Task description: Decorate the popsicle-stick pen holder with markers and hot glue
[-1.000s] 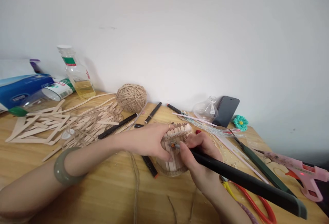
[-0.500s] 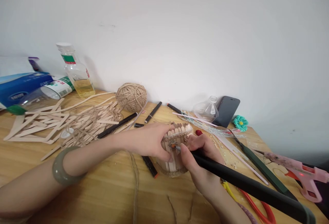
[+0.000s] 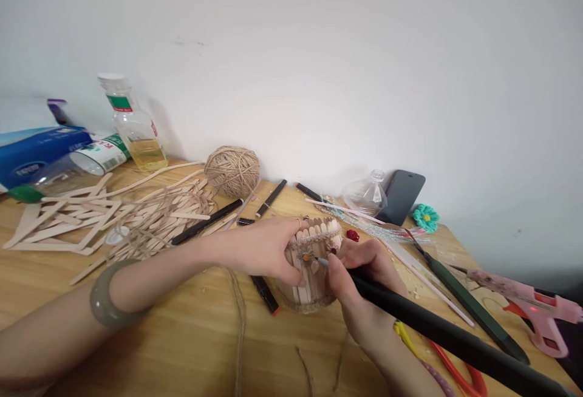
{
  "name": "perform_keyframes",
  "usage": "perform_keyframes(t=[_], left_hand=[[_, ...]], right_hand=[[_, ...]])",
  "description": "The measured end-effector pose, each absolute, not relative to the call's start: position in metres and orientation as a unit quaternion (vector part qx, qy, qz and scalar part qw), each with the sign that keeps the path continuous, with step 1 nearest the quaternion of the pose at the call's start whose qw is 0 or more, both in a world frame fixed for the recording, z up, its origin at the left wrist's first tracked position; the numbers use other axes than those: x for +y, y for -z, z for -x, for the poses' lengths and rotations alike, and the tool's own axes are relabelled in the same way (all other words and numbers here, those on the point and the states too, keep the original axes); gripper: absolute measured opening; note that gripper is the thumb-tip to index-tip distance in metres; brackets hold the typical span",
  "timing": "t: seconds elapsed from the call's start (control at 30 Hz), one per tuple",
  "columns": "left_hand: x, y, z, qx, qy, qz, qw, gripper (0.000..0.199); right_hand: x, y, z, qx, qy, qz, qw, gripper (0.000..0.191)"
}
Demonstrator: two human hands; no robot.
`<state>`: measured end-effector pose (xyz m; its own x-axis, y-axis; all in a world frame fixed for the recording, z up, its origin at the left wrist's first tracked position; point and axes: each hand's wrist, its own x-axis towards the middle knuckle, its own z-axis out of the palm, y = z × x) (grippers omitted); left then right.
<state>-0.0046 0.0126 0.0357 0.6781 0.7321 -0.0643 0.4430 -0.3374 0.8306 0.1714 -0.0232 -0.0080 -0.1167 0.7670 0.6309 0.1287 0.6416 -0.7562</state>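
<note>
My left hand (image 3: 276, 245), with a ring on it, is wrapped round the far left side of a small cup faced with upright craft sticks (image 3: 303, 292). Twine edges the cup's top and base, and a small flower with an orange centre (image 3: 306, 257) sits on its front. Between the thumb and fingers of my right hand (image 3: 359, 281) is a long black marker pen (image 3: 437, 327). Its grey tip points at the flower, just to the right of it; whether they touch I cannot tell. A dark red rose (image 3: 352, 235) lies behind my right fingers.
Loose craft sticks (image 3: 150, 218) and a twine ball (image 3: 232, 171) occupy the left and back. Glass bottle (image 3: 139, 124) stands by the wall. To the right lie a phone (image 3: 403, 196), a green-handled tool (image 3: 469, 300), a pink glue gun (image 3: 523, 300) and orange-red handles (image 3: 460, 369).
The marker's tip has drawn back rightward from the flower's orange centre, and my right hand has shifted slightly right. My left hand keeps its hold on the cup.
</note>
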Motion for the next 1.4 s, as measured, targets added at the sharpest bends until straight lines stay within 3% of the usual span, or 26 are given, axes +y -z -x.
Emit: perform_keyframes(t=[0.33,0.57,0.73,0.8,0.93,1.07,1.17,1.27,1.4], left_hand=[[0.020,-0.035,0.014,0.344,-0.153,-0.801,0.465,0.047],[0.036,-0.032,0.031,0.418,-0.124,-0.887,0.152,0.013],[0.048,-0.006,0.033,0.418,-0.088,-0.904,-0.021,0.022],[0.051,-0.002,0.034,0.411,-0.097,-0.906,-0.021,0.025],[0.052,-0.017,0.047,0.407,-0.174,-0.893,0.084,0.043],[0.047,-0.031,0.067,0.512,-0.298,-0.789,0.165,0.023],[0.041,-0.024,0.076,0.584,-0.215,-0.766,0.162,0.018],[0.036,-0.006,0.075,0.608,-0.102,-0.783,0.087,0.019],[0.032,0.014,0.069,0.631,-0.067,-0.772,0.027,0.018]], right_hand=[[-0.012,-0.004,-0.183,-0.543,-0.283,0.355,0.707,0.024],[-0.009,-0.006,-0.192,-0.515,-0.294,0.382,0.709,0.024],[-0.004,-0.005,-0.192,-0.503,-0.340,0.416,0.677,0.028],[-0.001,-0.006,-0.191,-0.483,-0.376,0.416,0.672,0.028],[0.000,-0.009,-0.191,-0.458,-0.417,0.417,0.665,0.030],[-0.001,-0.007,-0.196,-0.502,-0.399,0.424,0.639,0.028],[0.000,-0.005,-0.199,-0.536,-0.394,0.428,0.611,0.024],[0.000,-0.005,-0.200,-0.545,-0.422,0.427,0.585,0.021],[-0.003,-0.009,-0.201,-0.529,-0.473,0.395,0.583,0.026]])
